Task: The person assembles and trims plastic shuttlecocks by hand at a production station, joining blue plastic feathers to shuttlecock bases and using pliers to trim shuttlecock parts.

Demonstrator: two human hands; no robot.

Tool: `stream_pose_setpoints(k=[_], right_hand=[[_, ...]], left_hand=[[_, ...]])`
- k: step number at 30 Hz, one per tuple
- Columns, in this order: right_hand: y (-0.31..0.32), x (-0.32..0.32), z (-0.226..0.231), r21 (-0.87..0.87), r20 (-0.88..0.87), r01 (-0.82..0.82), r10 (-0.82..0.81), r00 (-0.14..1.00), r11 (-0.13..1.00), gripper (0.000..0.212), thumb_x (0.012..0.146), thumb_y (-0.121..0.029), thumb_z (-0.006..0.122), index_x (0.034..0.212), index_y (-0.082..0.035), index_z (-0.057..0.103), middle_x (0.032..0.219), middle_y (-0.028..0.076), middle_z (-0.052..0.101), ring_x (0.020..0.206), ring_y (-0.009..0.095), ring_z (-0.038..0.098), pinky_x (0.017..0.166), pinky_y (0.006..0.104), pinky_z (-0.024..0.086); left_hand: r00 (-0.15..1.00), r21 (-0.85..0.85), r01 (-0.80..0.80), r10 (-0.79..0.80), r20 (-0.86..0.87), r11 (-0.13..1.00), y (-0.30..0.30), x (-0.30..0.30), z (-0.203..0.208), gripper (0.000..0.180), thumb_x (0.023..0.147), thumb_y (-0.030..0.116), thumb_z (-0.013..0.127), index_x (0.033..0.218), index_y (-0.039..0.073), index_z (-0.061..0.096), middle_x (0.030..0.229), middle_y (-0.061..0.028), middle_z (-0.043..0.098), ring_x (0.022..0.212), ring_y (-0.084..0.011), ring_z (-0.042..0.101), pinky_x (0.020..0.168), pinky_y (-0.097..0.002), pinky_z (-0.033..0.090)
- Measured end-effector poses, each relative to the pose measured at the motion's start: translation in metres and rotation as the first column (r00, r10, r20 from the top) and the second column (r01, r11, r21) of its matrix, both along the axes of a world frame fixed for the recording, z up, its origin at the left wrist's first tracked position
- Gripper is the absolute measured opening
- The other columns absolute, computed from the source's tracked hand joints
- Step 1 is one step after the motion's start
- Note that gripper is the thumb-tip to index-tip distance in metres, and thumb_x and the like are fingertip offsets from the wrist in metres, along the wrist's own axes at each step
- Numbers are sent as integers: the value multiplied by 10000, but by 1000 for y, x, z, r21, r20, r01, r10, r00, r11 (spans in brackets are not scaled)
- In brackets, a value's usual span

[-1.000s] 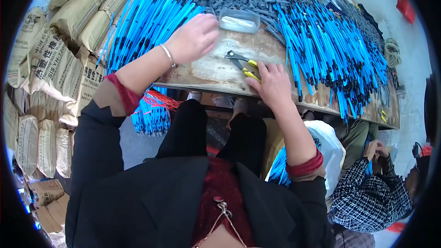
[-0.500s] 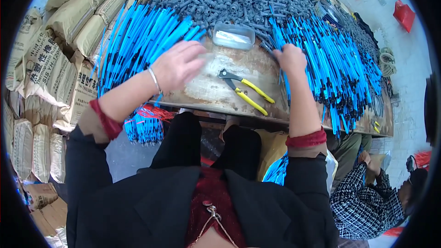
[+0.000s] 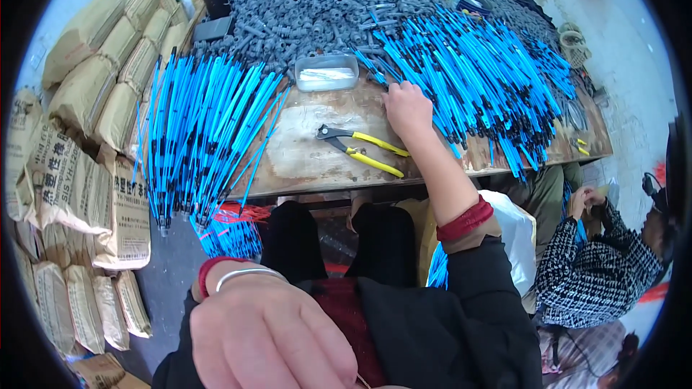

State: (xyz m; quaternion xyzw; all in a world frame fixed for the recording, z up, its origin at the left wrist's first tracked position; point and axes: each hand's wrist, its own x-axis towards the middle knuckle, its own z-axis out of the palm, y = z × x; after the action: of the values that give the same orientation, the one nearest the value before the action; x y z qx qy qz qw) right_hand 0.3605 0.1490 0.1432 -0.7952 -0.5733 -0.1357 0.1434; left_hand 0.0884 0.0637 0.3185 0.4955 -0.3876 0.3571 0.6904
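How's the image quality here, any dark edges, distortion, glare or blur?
Head view: black rounded edges frame the fisheye picture; head view: the left hand looks oversized, close to the lens, and is cut off below; head view: the bracelet catches a pale glint; head view: the pliers and right hand show no heavy blur.

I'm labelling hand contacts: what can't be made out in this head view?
In the head view:
Left hand: fingertips and anything held, hidden by its back and the lower edge.
Right hand: its back hides anything its fingers grip beside the blue rods.
White strips in the clear plastic box: too small to identify.
Co-worker's hands: too small to tell what's held.
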Motion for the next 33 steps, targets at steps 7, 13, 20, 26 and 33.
stream_pose_setpoints(k=[7, 13, 20, 26, 33], right_hand=[[-1, -1, 31, 70, -145, -8, 18, 989, 998, 267, 829, -324, 554, 818, -59, 590, 835, 145, 605, 777, 329, 601, 644, 448, 490], [-7, 6, 0, -50, -106, -90, 84, 991, 995, 251, 821, -287, 566, 820, -37, 579, 838, 156, 604, 765, 329, 601, 645, 455, 482], [-49, -11, 81, 279, -369, -178, 276, 888, 944, 175, 845, -184, 558, 848, -9, 563, 739, 113, 589, 687, 211, 582, 617, 339, 459], [-113, -40, 92, 150, -811, -423, 356, 465, 894, 169, 867, -156, 537, 832, 9, 545, 638, 38, 533, 599, 75, 506, 541, 243, 414], [-130, -57, 47, 246, -631, -190, 306, 713, 950, 177, 862, -161, 537, 821, 11, 547, 601, 56, 555, 522, 100, 528, 477, 284, 413]], left_hand=[[984, 36, 98, -103, 143, 994, 21, 1, -26, 165, 851, 111, 470, 801, 23, 600, 784, -158, 579, 695, -289, 595, 643, -387, 465], [825, -435, -526, 313, -471, 731, 46, 30, -115, 219, 856, 65, 458, 1054, -4, 521, 956, -144, 575, 879, -271, 566, 776, -379, 454], [737, -625, -619, 79, -671, 476, 89, 43, -167, 201, 896, 157, 480, 1044, 34, 536, 977, -107, 590, 917, -247, 575, 808, -371, 466], [816, -718, -398, -136, -561, 571, 84, 68, -135, 138, 886, 153, 541, 975, 47, 548, 859, -68, 608, 746, -205, 612, 666, -313, 498], [800, -566, -398, -29, -600, 722, 77, 91, -158, 178, 871, 127, 576, 1021, 52, 517, 745, -34, 583, 601, -140, 568, 545, -243, 451]])
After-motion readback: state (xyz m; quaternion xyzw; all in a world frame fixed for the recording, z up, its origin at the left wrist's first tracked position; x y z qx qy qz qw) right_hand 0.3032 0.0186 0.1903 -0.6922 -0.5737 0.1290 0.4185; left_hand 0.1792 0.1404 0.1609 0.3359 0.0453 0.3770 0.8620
